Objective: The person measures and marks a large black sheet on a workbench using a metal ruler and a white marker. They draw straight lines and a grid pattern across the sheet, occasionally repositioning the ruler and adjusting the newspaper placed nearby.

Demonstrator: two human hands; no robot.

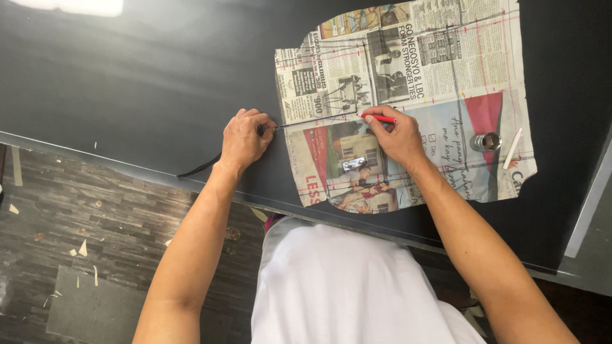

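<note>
A cut newspaper sheet (414,83) with red and black ruled lines lies on the dark table (140,83). My right hand (396,137) rests on the paper and grips a red pen (381,118), its tip at a dark line across the sheet. My left hand (245,137) sits just left of the paper's edge, fingers closed on the end of a thin black strip (199,168) that trails toward the table's front edge. A taut line runs from that hand across the paper to the pen.
A small shiny metal cylinder (486,141) and a white stick (512,148) lie on the paper's right side. The table's front edge (127,167) runs diagonally below my hands. Paper scraps (81,248) litter the wooden floor at left.
</note>
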